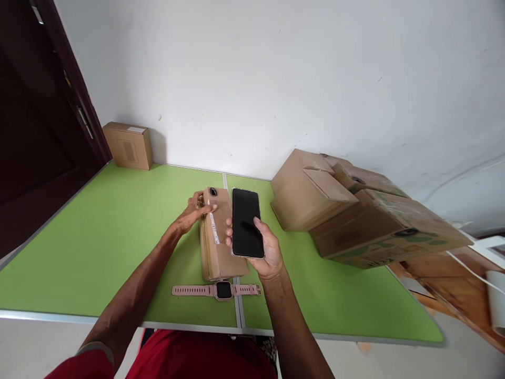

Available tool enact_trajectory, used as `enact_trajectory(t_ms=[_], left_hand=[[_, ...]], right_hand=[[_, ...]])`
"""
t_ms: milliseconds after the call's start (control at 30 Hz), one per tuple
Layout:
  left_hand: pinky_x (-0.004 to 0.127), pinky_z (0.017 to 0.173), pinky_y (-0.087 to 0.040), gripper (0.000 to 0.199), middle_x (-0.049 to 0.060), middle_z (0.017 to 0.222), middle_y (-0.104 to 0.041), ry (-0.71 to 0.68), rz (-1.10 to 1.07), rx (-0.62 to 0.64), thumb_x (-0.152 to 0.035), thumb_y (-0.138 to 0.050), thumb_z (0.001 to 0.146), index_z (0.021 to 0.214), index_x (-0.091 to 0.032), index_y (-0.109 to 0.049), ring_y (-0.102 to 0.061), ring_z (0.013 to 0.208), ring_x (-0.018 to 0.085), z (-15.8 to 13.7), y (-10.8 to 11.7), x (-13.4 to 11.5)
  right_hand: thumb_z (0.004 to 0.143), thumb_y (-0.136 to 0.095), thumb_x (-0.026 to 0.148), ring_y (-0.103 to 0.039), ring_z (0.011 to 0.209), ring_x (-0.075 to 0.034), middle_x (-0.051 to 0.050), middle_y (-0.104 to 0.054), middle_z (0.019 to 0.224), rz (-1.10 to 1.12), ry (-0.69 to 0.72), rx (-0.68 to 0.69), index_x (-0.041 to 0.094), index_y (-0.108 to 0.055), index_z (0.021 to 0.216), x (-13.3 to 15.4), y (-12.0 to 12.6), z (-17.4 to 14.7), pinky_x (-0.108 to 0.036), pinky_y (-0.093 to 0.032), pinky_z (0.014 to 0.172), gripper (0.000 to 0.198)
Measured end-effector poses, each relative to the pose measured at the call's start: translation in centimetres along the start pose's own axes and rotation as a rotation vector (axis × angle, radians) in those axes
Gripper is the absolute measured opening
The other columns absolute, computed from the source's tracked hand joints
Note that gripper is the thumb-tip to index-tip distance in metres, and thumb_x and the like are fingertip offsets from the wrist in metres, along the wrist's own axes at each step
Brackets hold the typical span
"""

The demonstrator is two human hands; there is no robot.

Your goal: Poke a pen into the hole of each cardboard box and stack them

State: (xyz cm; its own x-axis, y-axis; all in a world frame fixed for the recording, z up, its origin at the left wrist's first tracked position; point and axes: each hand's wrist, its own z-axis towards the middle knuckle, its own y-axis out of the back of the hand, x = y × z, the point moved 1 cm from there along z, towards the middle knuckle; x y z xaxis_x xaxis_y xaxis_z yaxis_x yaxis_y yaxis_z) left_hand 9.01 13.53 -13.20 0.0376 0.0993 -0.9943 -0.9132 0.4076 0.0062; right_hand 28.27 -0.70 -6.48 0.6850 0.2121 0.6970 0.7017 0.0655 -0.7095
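My right hand [270, 250] grips a smartphone [247, 223] with a dark screen, the thumb along its right edge and fingertips showing at its left. The phone is held above the right part of a brown cardboard box [221, 255], partly covering it. This box has a round dark hole near its far end and a white label strip. Around the box's far left edge my left hand [195, 210] is closed, thumb on top and fingers at the side. A pink smartwatch [224, 290] lies stretched flat on the table, just in front of the box.
The green table [118, 237] has a metal edge and a centre seam. A small carton [128, 146] stands at the back left by the wall. Larger cartons [366, 221] are piled at the right, one overhanging the table's edge. A dark door [39, 105] is at the left.
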Motion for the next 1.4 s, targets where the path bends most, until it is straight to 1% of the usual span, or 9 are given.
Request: enact_trajectory(t_ms=[67,167,233,300,433,633,933,1200,1400], left_hand=[[0.067,0.115,-0.049,0.079,0.016,0.143,-0.06,-0.005,-0.006,-0.03,-0.061,-0.082,0.082,0.147,-0.028,-0.052,-0.058,0.137,0.04,-0.1,-0.5,-0.4],[0.069,0.126,-0.037,0.08,0.015,0.15,-0.055,-0.061,-0.005,-0.094,-0.057,-0.084,0.078,0.145,-0.028,-0.052,-0.048,0.147,0.042,-0.4,-0.8,-1.6],[0.067,0.13,-0.033,0.082,0.014,0.156,-0.05,-0.117,-0.006,-0.134,-0.055,-0.084,0.076,0.146,-0.029,-0.05,-0.04,0.154,0.041,-0.6,-0.6,-2.7],[0.063,0.129,-0.037,0.085,0.013,0.161,-0.047,-0.165,-0.011,-0.161,-0.055,-0.084,0.075,0.148,-0.031,-0.047,-0.035,0.158,0.041,-0.8,-0.3,-3.7],[0.059,0.12,-0.049,0.087,0.012,0.165,-0.043,-0.262,-0.025,-0.157,-0.055,-0.086,0.076,0.15,-0.034,-0.046,-0.033,0.161,0.042,-1.1,0.0,-5.0],[0.06,0.12,-0.048,0.095,0.013,0.166,-0.043,-0.34,0.005,-0.085,-0.07,-0.085,0.075,0.154,-0.035,-0.046,-0.031,0.163,0.045,-1.4,-0.2,-5.4],[0.061,0.119,-0.046,0.095,0.013,0.169,-0.04,-0.344,0.036,-0.066,-0.068,-0.083,0.076,0.156,-0.036,-0.043,-0.033,0.161,0.045,-1.5,-0.4,-5.6],[0.061,0.12,-0.047,0.093,0.013,0.169,-0.039,-0.289,0.028,-0.096,-0.059,-0.085,0.078,0.157,-0.036,-0.043,-0.032,0.163,0.044,-1.5,-0.4,-5.5],[0.061,0.121,-0.047,0.091,0.012,0.168,-0.042,-0.289,0.038,-0.101,-0.058,-0.084,0.079,0.158,-0.036,-0.044,-0.033,0.162,0.043,-1.6,-0.4,-5.6]], right_hand=[[0.096,-0.078,0.06,-0.081,0.089,-0.023,-0.01,-0.086,0.11,-0.004,-0.005,0.02,0.018,-0.078,0.121,0.2,-0.3,-0.4,-0.04,-0.069,0.085,0.049],[0.099,-0.059,0.084,-0.08,0.087,-0.024,-0.012,-0.085,0.11,-0.015,-0.021,0.048,0.017,-0.078,0.126,0.7,-1.3,-0.3,-0.039,-0.068,0.08,0.074],[0.098,-0.043,0.092,-0.079,0.085,-0.025,-0.014,-0.084,0.109,-0.027,-0.036,0.046,0.016,-0.078,0.125,1.1,-2.1,0.1,-0.039,-0.067,0.078,0.088],[0.099,-0.032,0.094,-0.079,0.084,-0.026,-0.015,-0.084,0.108,-0.035,-0.032,0.05,0.015,-0.078,0.124,1.4,-3.0,0.6,-0.04,-0.067,0.078,0.095],[0.102,-0.022,0.091,-0.079,0.084,-0.025,-0.014,-0.084,0.105,0.0,-0.012,0.127,0.016,-0.08,0.118,1.8,-4.8,1.4,-0.041,-0.067,0.08,0.096],[0.104,-0.018,0.088,-0.08,0.085,-0.025,-0.014,-0.085,0.104,0.009,-0.049,0.138,0.014,-0.081,0.116,1.4,-5.4,1.2,-0.04,-0.069,0.078,0.098],[0.102,-0.03,0.091,-0.081,0.1,-0.033,-0.017,-0.084,0.108,-0.045,-0.052,0.149,0.015,-0.076,0.129,1.6,-5.4,0.9,-0.051,-0.069,0.087,0.093],[0.104,-0.034,0.088,-0.082,0.087,-0.027,-0.015,-0.085,0.11,-0.095,-0.004,0.073,0.016,-0.079,0.121,1.7,-4.2,0.1,-0.042,-0.068,0.081,0.086],[0.101,-0.041,0.089,-0.082,0.083,-0.027,-0.015,-0.086,0.109,-0.105,0.004,0.068,0.016,-0.08,0.12,1.8,-3.7,-0.5,-0.042,-0.068,0.077,0.085]])
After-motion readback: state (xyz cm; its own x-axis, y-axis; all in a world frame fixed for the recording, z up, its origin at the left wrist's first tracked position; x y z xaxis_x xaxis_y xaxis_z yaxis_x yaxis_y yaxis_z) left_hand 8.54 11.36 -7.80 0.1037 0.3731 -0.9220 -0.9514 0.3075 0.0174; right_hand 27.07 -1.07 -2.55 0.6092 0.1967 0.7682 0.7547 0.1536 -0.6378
